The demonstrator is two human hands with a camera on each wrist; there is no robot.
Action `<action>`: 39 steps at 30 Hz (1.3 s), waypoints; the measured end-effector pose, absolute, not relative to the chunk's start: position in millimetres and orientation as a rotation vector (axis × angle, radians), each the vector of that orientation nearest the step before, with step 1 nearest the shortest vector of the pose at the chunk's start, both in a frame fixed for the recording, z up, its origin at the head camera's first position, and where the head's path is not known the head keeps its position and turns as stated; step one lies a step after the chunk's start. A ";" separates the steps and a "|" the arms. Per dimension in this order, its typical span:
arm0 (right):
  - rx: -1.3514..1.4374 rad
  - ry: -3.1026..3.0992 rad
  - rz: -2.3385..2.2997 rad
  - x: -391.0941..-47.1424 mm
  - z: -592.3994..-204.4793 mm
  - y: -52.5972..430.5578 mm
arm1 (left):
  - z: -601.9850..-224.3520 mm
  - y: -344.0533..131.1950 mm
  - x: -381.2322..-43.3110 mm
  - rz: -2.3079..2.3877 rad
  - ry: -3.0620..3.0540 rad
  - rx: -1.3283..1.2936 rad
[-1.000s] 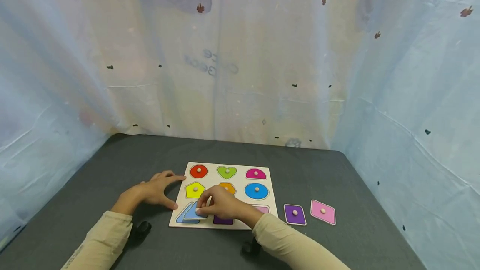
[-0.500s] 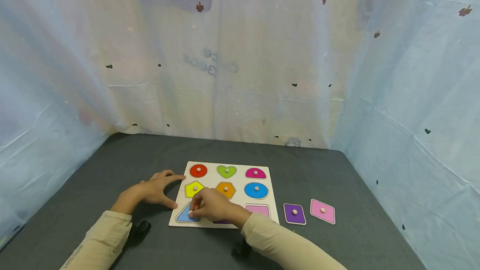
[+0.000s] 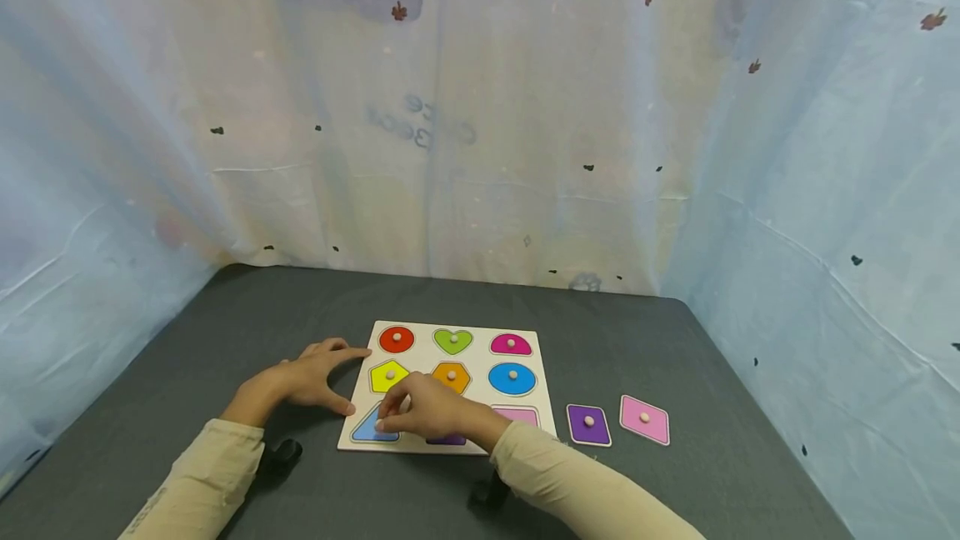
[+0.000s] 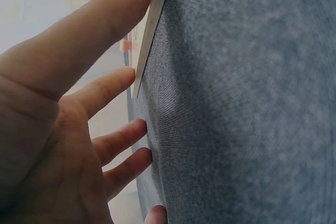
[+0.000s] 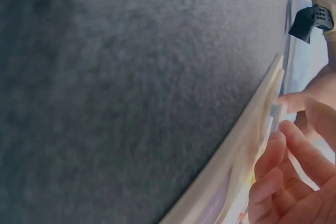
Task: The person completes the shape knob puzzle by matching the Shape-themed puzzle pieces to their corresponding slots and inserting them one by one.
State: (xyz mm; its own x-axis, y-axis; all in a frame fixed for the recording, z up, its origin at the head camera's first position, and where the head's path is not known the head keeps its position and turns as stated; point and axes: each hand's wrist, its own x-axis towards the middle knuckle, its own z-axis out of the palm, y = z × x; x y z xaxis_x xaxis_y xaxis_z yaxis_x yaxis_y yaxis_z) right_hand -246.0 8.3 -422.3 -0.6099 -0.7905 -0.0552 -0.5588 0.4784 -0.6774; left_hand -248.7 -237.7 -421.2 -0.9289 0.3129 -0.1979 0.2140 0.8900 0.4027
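Note:
A white knobbed shape puzzle board (image 3: 480,357) lies on the dark table. My left hand (image 3: 309,379) is at its left edge, thumb and index finger spread apart with the tips at the rim. The left wrist view shows the other fingers of this hand (image 4: 79,124) loosely spread beside the board's edge. My right hand (image 3: 427,408) pinches the knob of a blue triangle puzzle piece (image 3: 367,428) at the front left of the board. That piece lines up with its triangular outline. In the right wrist view my right hand's fingers (image 5: 270,156) are bunched low over the board.
To the board's right lie a purple puzzle piece (image 3: 588,425) and a pink puzzle piece (image 3: 644,419), knobs up. Red circle (image 3: 397,339), green heart (image 3: 453,342) and blue oval (image 3: 512,378) pieces sit on the board. A printed curtain (image 3: 480,107) surrounds the table.
My right hand has moved left with the blue triangle piece, from overlapping the triangular outline off to its right to lining up with it. The left hand stays at the board's edge.

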 end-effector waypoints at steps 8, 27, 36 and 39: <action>-1.077 2.357 -1.012 -248.3 -417.4 23.9 | -421.2 -238.0 -250.1 0.533 2.787 0.347; -1.019 2.467 -1.106 -247.5 -400.9 89.2 | -417.6 -239.6 -247.7 0.556 2.793 0.340; -0.994 2.534 -1.116 -247.1 -399.7 131.9 | -416.3 -239.1 -248.3 0.553 2.790 0.337; -0.989 2.554 -1.117 -247.4 -400.2 146.1 | -416.3 -238.9 -248.1 0.555 2.790 0.336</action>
